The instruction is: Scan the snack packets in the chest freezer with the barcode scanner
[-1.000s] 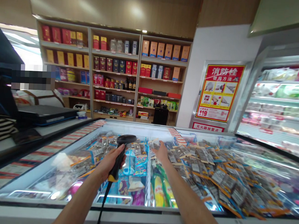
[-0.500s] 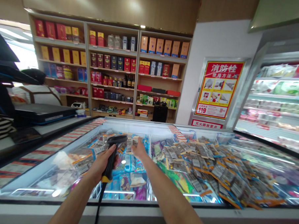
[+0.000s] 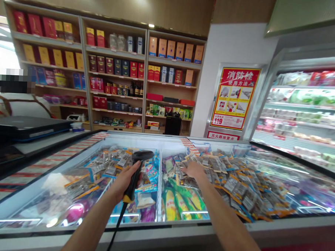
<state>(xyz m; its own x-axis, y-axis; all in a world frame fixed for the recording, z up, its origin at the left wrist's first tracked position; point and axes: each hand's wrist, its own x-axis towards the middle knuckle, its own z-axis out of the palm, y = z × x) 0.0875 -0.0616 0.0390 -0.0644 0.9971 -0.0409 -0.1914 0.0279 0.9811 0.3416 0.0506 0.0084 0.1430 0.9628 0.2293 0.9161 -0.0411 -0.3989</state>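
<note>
My left hand (image 3: 128,179) is wrapped around the handle of a black and yellow barcode scanner (image 3: 132,183), held upright over the left part of a glass-topped chest freezer. Its black cord hangs toward me. My right hand (image 3: 194,170) reaches to the packets (image 3: 209,173) heaped on the freezer's right side, its fingertips pointing left at them. Whether those fingers grip a packet is not clear. More packets with orange and blue edges (image 3: 110,165) lie to the left, partly behind the scanner. Below my right hand are yellow corn packs (image 3: 171,204).
A white divider (image 3: 159,184) splits the freezer (image 3: 129,227). At the left stands a counter with a dark flat device (image 3: 31,127). Shelves of boxed goods (image 3: 114,67) line the back wall, and a lit refrigerated display (image 3: 309,109) is at the right.
My right hand has moved from the left section, across the divider, to the packet heap on the right. The scanner stays in my left hand. The view has shifted right.
</note>
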